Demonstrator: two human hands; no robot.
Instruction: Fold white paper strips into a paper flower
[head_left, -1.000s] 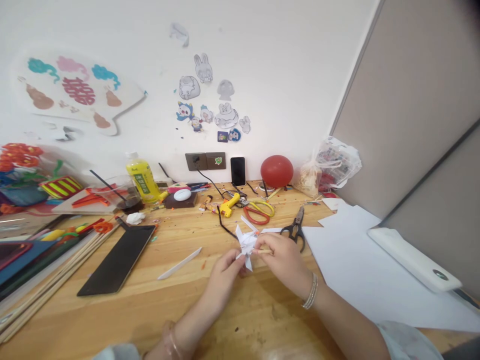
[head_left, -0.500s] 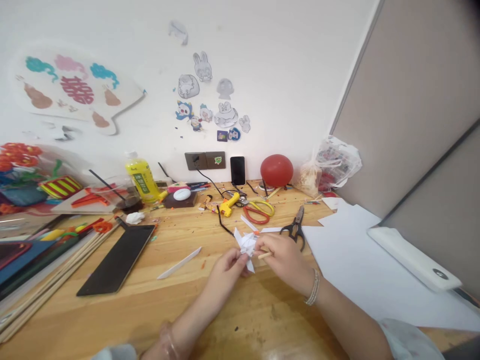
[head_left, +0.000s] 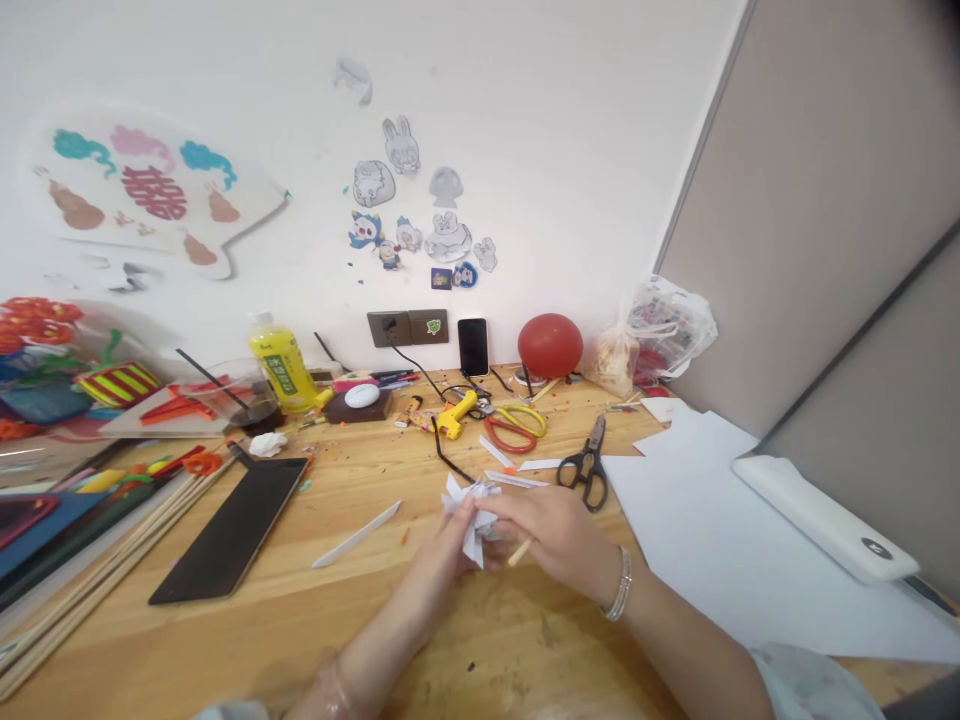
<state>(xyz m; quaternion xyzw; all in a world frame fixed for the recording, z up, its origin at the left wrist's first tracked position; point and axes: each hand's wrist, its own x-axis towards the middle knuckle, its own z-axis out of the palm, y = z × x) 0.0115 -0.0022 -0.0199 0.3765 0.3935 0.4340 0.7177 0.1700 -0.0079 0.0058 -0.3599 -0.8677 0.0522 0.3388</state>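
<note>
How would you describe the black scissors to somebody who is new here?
On the wooden table, start from the white paper at the right. Beside its left edge, near the right hand, lie the scissors, blades pointing toward the wall. Both their handles are black; the neighbouring pair has one red and one yellow.

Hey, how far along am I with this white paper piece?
Already looks done: the spiky paper piece has several points formed. In hand: the left hand grips it; the right hand touches it while holding a wooden stick. Possibly left: loose white strips lie unattached near the black-handled scissors. Whether they're needed, I can't tell.
</note>
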